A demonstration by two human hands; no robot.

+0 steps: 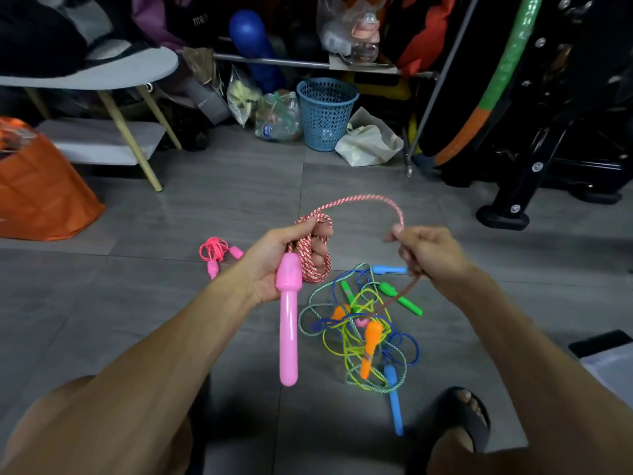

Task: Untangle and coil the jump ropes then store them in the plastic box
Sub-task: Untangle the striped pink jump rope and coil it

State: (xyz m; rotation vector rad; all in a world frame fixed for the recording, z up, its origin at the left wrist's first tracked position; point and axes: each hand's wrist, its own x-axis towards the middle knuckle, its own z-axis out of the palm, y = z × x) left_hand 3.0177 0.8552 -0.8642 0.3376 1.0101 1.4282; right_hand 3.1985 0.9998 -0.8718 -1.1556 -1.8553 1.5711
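- The left hand [274,258] is clenched round several loops of a red-and-white jump rope [317,250], its fingers [322,248] curled through the coil, held up above the grey tiled floor [212,207].
- That rope's long pink handle [287,323] hangs straight down from the same hand, just left of the tangled pile [363,323].
- From the coil the rope arcs up and over to the right hand [428,255], which pinches it between thumb and fingertips; the free length then drops from that hand down into the pile.
- The pile lies on the floor below and between the two hands — blue, green, yellow and pale braided cords knotted together, with orange handles [370,347], green handles [400,298] and blue handles [394,399] poking out.
- Left of the pile, well apart from it, a small pink jump rope [215,252] sits already bundled on the floor.
- A foot in a black sandal [459,419] rests on the floor, just right of the pile's near edge.
- Far beyond the pile, against the clutter along the wall, stands a blue mesh basket [325,114]; an orange bag [37,186] sits far off to the pile's left.
- I cannot pick out the plastic box for certain.
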